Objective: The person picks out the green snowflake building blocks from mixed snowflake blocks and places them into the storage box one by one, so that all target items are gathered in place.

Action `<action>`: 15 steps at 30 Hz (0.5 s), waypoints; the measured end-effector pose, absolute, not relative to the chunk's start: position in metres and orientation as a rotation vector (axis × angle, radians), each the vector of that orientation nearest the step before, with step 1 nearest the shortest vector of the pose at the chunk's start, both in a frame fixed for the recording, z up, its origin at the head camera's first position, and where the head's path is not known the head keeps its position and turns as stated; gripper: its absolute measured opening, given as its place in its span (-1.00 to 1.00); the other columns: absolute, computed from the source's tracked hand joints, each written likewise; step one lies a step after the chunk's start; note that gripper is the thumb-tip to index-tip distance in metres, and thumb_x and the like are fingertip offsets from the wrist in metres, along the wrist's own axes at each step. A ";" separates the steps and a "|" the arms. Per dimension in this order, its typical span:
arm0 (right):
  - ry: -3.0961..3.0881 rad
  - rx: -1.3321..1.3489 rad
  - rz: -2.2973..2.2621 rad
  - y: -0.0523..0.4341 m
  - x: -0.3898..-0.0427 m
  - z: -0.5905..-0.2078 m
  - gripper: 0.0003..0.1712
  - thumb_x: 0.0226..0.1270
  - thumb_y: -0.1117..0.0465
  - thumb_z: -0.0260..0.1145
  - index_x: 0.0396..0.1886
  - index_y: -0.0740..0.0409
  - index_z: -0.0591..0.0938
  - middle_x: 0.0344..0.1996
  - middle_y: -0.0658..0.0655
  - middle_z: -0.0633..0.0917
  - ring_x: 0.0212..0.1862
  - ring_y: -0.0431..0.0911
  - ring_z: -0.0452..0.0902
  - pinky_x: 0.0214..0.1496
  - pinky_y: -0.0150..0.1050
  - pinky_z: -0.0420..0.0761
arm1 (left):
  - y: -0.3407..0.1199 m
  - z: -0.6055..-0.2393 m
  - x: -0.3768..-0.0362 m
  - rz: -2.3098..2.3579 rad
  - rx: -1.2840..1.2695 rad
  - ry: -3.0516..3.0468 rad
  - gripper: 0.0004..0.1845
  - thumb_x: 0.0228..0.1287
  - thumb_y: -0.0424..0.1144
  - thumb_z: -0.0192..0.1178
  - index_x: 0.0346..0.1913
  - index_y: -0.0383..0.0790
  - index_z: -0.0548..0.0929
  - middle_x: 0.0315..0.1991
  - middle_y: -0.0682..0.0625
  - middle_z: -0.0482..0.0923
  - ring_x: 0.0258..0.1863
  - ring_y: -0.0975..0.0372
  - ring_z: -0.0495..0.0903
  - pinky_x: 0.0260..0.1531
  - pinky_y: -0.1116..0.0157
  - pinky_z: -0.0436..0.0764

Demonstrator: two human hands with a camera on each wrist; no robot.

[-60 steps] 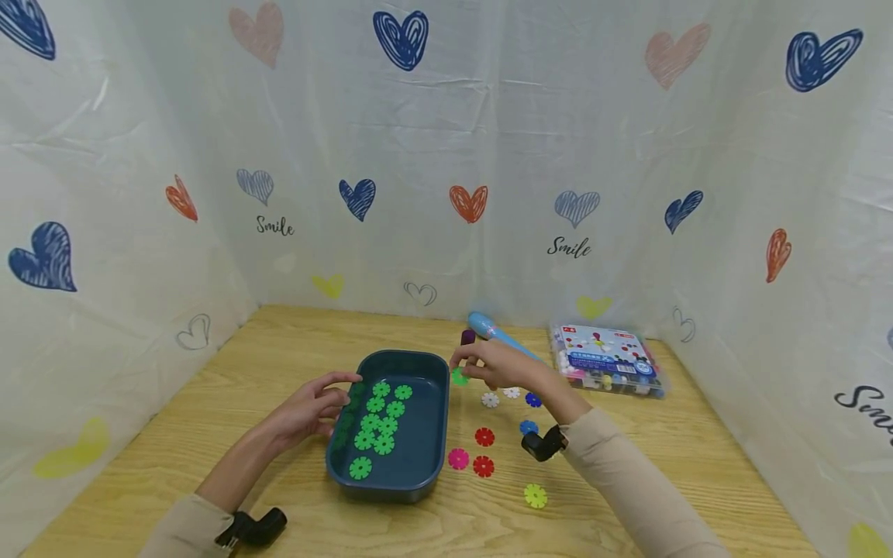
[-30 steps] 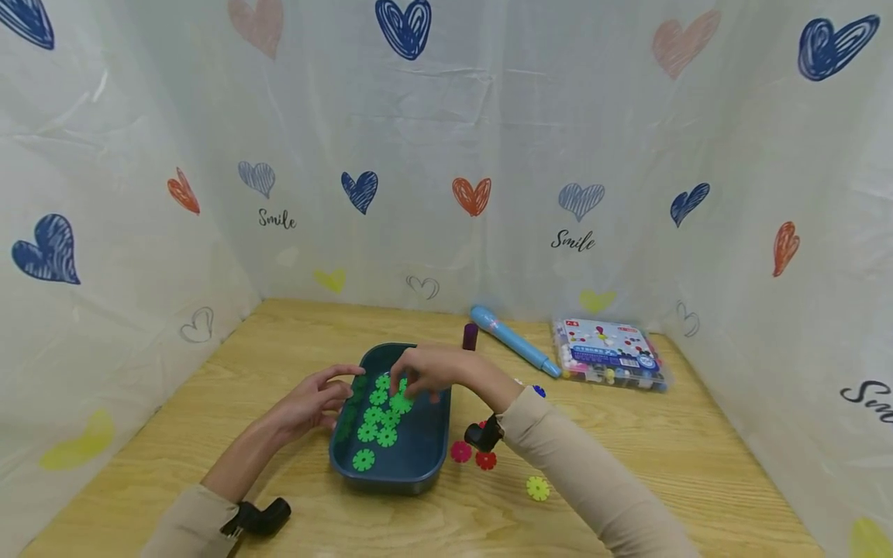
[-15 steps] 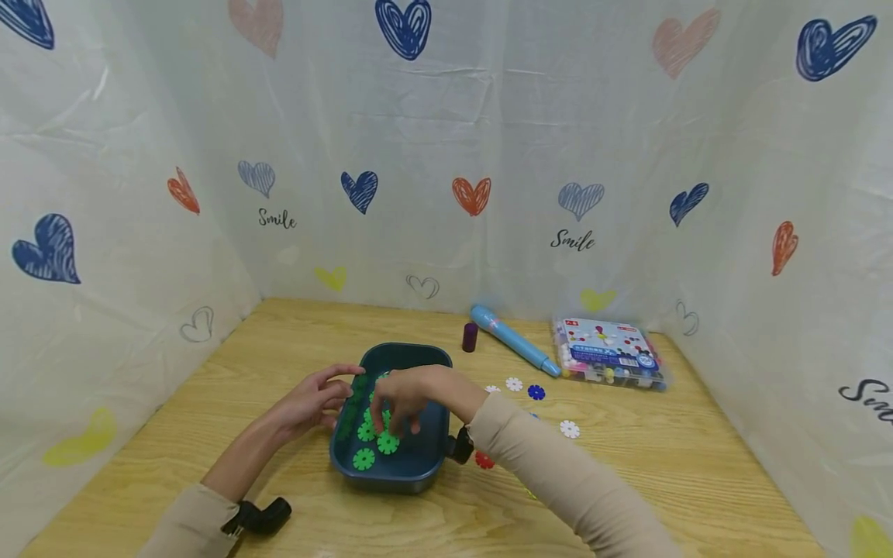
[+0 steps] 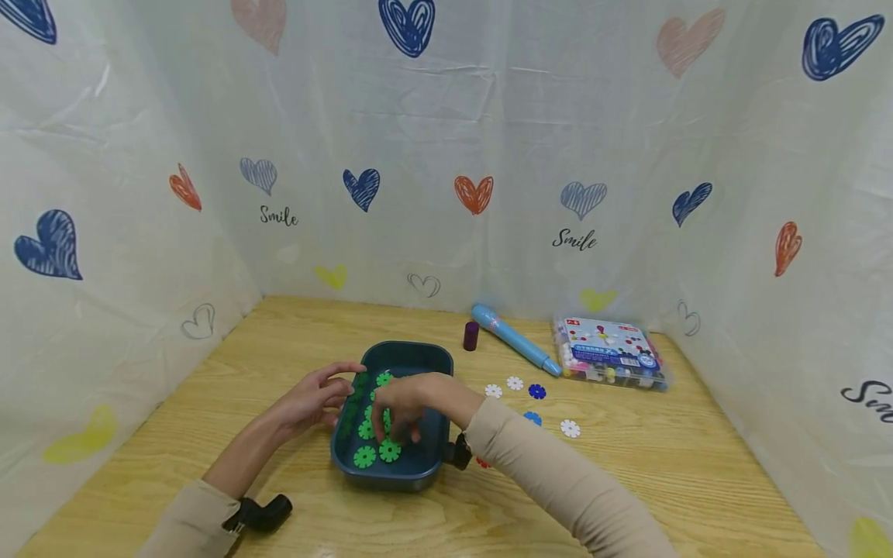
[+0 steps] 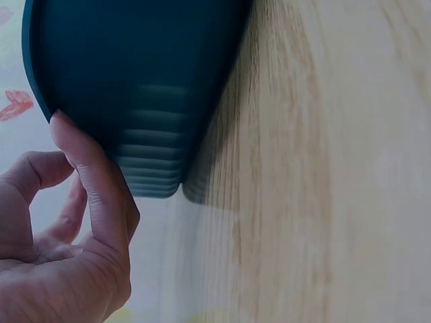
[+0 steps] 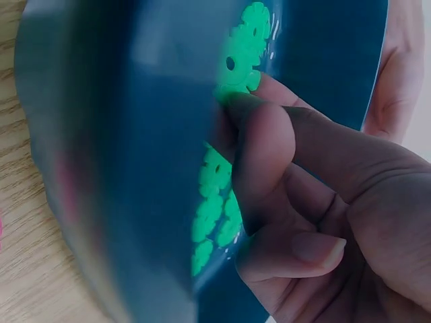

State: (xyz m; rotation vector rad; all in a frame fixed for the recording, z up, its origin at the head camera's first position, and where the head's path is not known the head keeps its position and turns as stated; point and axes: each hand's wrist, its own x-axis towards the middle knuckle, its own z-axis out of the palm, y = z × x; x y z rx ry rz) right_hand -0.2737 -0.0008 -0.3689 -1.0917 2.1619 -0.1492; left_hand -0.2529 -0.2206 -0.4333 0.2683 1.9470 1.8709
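My left hand (image 4: pixel 317 399) steadies the far-left side of a dark blue tray (image 4: pixel 391 484), one fingertip touching its rim (image 5: pixel 40 101). The other fingers of that hand are loosely bent outside the tray. Inside the tray, my right hand (image 4: pixel 405 403) reaches down among green notched plastic discs (image 4: pixel 364 456). In the right wrist view the thumb and a finger of the right hand (image 6: pixel 303 195) meet at the edge of a green disc (image 6: pixel 236 64), apparently pinching it. The hand covers part of the discs in the head view.
White discs (image 4: pixel 570 428), a dark blue disc (image 4: pixel 536 391) and a lighter blue disc (image 4: pixel 533 418) lie right of the tray. Behind them are a purple cylinder (image 4: pixel 470 336), a light blue tube-shaped toy (image 4: pixel 516 341) and a clear box of coloured pieces (image 4: pixel 610 353).
My right hand has carried a green disc from the table into the tray, then moved nearer the tray's front. A green disc there has slid slightly towards me. The left hand stays put.
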 end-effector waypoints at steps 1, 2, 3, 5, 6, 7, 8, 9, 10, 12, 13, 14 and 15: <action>2.169 -1.096 -0.145 -0.001 -0.274 -0.369 -0.77 0.28 0.33 0.35 -0.22 -0.15 0.73 -0.41 0.04 0.74 -0.52 -0.06 0.70 -0.50 -0.35 0.48 | -0.220 -0.433 -0.253 1.872 0.269 1.943 -0.49 0.51 -0.31 -0.08 0.44 -0.26 0.15 -0.11 -0.07 0.56 -0.26 0.25 0.64 -0.49 0.37 0.63; 2.172 -1.100 -0.143 0.000 -0.274 -0.369 -0.76 0.28 0.33 0.35 -0.22 -0.15 0.73 -0.42 0.04 0.74 -0.52 -0.06 0.70 -0.51 -0.37 0.47 | -0.220 -0.433 -0.253 1.875 0.268 1.938 -0.49 0.51 -0.31 -0.08 0.45 -0.27 0.15 -0.11 -0.07 0.56 -0.25 0.25 0.64 -0.49 0.37 0.64; 2.171 -1.107 -0.143 0.000 -0.274 -0.370 -0.75 0.29 0.33 0.34 -0.20 -0.16 0.73 -0.43 0.04 0.74 -0.52 -0.07 0.70 -0.52 -0.37 0.47 | -0.220 -0.433 -0.253 1.875 0.267 1.935 -0.49 0.51 -0.31 -0.07 0.45 -0.27 0.15 -0.10 -0.07 0.56 -0.24 0.26 0.64 -0.48 0.36 0.64; 2.165 -1.114 -0.151 0.000 -0.275 -0.370 -0.73 0.30 0.34 0.33 -0.17 -0.15 0.73 -0.42 0.02 0.74 -0.53 -0.09 0.69 -0.51 -0.37 0.49 | -0.220 -0.433 -0.253 1.874 0.260 1.937 -0.49 0.51 -0.31 -0.07 0.44 -0.26 0.16 -0.11 -0.06 0.56 -0.25 0.26 0.63 -0.48 0.36 0.63; 2.162 -1.114 -0.156 0.000 -0.275 -0.370 -0.73 0.30 0.34 0.32 -0.16 -0.15 0.74 -0.42 0.01 0.74 -0.54 -0.11 0.69 -0.50 -0.37 0.50 | -0.220 -0.433 -0.253 1.873 0.258 1.939 -0.50 0.51 -0.31 -0.08 0.44 -0.26 0.16 -0.12 -0.05 0.55 -0.26 0.26 0.63 -0.48 0.36 0.63; 2.157 -1.115 -0.160 0.001 -0.275 -0.370 -0.73 0.31 0.33 0.32 -0.15 -0.15 0.74 -0.42 0.00 0.74 -0.54 -0.11 0.69 -0.49 -0.37 0.50 | -0.220 -0.433 -0.253 1.871 0.258 1.941 -0.50 0.52 -0.31 -0.08 0.43 -0.25 0.17 -0.13 -0.05 0.55 -0.27 0.26 0.63 -0.48 0.36 0.63; 2.151 -1.116 -0.169 0.001 -0.275 -0.370 -0.73 0.32 0.32 0.31 -0.14 -0.15 0.74 -0.42 0.00 0.74 -0.55 -0.12 0.69 -0.49 -0.37 0.51 | -0.220 -0.433 -0.253 1.870 0.258 1.943 -0.51 0.52 -0.31 -0.08 0.43 -0.25 0.18 -0.14 -0.04 0.54 -0.27 0.27 0.62 -0.48 0.36 0.63; 2.149 -1.119 -0.174 0.002 -0.276 -0.370 -0.72 0.32 0.32 0.31 -0.12 -0.16 0.74 -0.43 -0.01 0.74 -0.54 -0.11 0.69 -0.49 -0.38 0.51 | -0.221 -0.433 -0.253 1.868 0.257 1.946 -0.52 0.52 -0.30 -0.08 0.43 -0.23 0.19 -0.16 -0.02 0.53 -0.29 0.27 0.61 -0.48 0.37 0.63; 2.148 -1.122 -0.183 0.003 -0.276 -0.369 -0.71 0.33 0.31 0.31 -0.11 -0.17 0.75 -0.44 0.00 0.75 -0.54 -0.10 0.69 -0.51 -0.38 0.50 | -0.221 -0.433 -0.253 1.869 0.255 1.948 -0.52 0.52 -0.30 -0.08 0.42 -0.22 0.20 -0.18 -0.01 0.52 -0.31 0.28 0.61 -0.48 0.37 0.63; 2.151 -1.134 -0.207 0.006 -0.278 -0.368 -0.71 0.35 0.30 0.29 -0.09 -0.18 0.75 -0.45 -0.01 0.77 -0.55 -0.09 0.69 -0.54 -0.38 0.48 | -0.221 -0.434 -0.253 1.867 0.257 1.953 -0.52 0.52 -0.29 -0.07 0.42 -0.21 0.21 -0.21 0.01 0.50 -0.33 0.28 0.60 -0.48 0.37 0.63; 2.153 -1.143 -0.225 0.009 -0.279 -0.366 -0.71 0.36 0.29 0.28 -0.08 -0.17 0.75 -0.44 0.00 0.77 -0.55 -0.09 0.70 -0.56 -0.38 0.48 | -0.220 -0.434 -0.253 1.864 0.257 1.957 -0.53 0.52 -0.29 -0.07 0.42 -0.20 0.21 -0.23 0.02 0.49 -0.35 0.29 0.59 -0.48 0.37 0.63; 2.161 -1.150 -0.245 0.012 -0.280 -0.365 -0.71 0.38 0.29 0.26 -0.07 -0.17 0.75 -0.43 0.00 0.78 -0.56 -0.10 0.70 -0.57 -0.38 0.48 | -0.220 -0.434 -0.253 1.861 0.256 1.961 -0.53 0.52 -0.29 -0.06 0.42 -0.19 0.22 -0.25 0.03 0.47 -0.37 0.29 0.58 -0.48 0.37 0.62; 2.171 -1.158 -0.265 0.016 -0.280 -0.363 -0.70 0.39 0.29 0.25 -0.06 -0.17 0.74 -0.42 -0.01 0.79 -0.57 -0.11 0.69 -0.58 -0.38 0.48 | -0.220 -0.434 -0.253 1.857 0.254 1.965 -0.53 0.52 -0.29 -0.06 0.42 -0.19 0.22 -0.26 0.03 0.46 -0.39 0.30 0.56 -0.49 0.38 0.61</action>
